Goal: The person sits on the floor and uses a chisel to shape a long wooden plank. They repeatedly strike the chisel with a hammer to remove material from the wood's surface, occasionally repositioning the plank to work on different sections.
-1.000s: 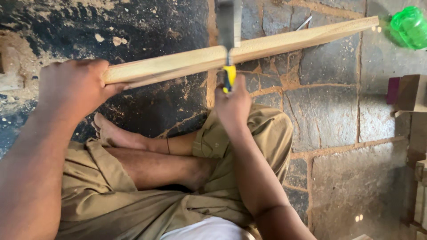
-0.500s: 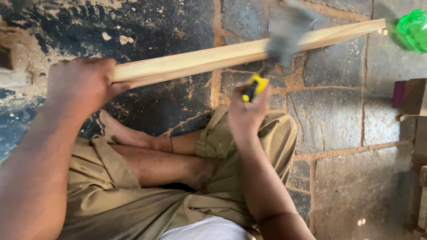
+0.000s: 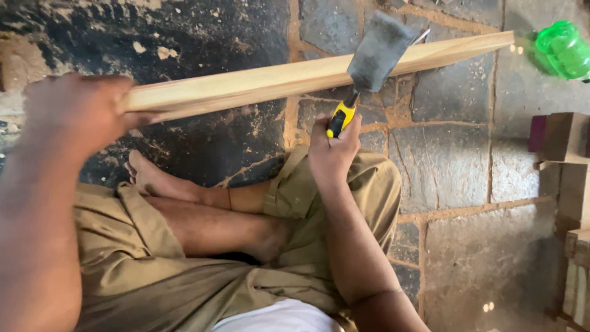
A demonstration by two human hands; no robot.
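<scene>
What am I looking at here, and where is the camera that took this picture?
The camera sits on a person's head and looks down, so you see their own arms and crossed legs as they sit on a stone floor. There is no machine, only two bare hands. The left hand grips one end of a long pale wooden strip that runs across the picture. The right hand holds a hammer by its yellow and black handle, its grey head blurred in front of the strip. A green plastic bottle lies at the strip's far end, and wooden blocks stand at the right edge.
</scene>
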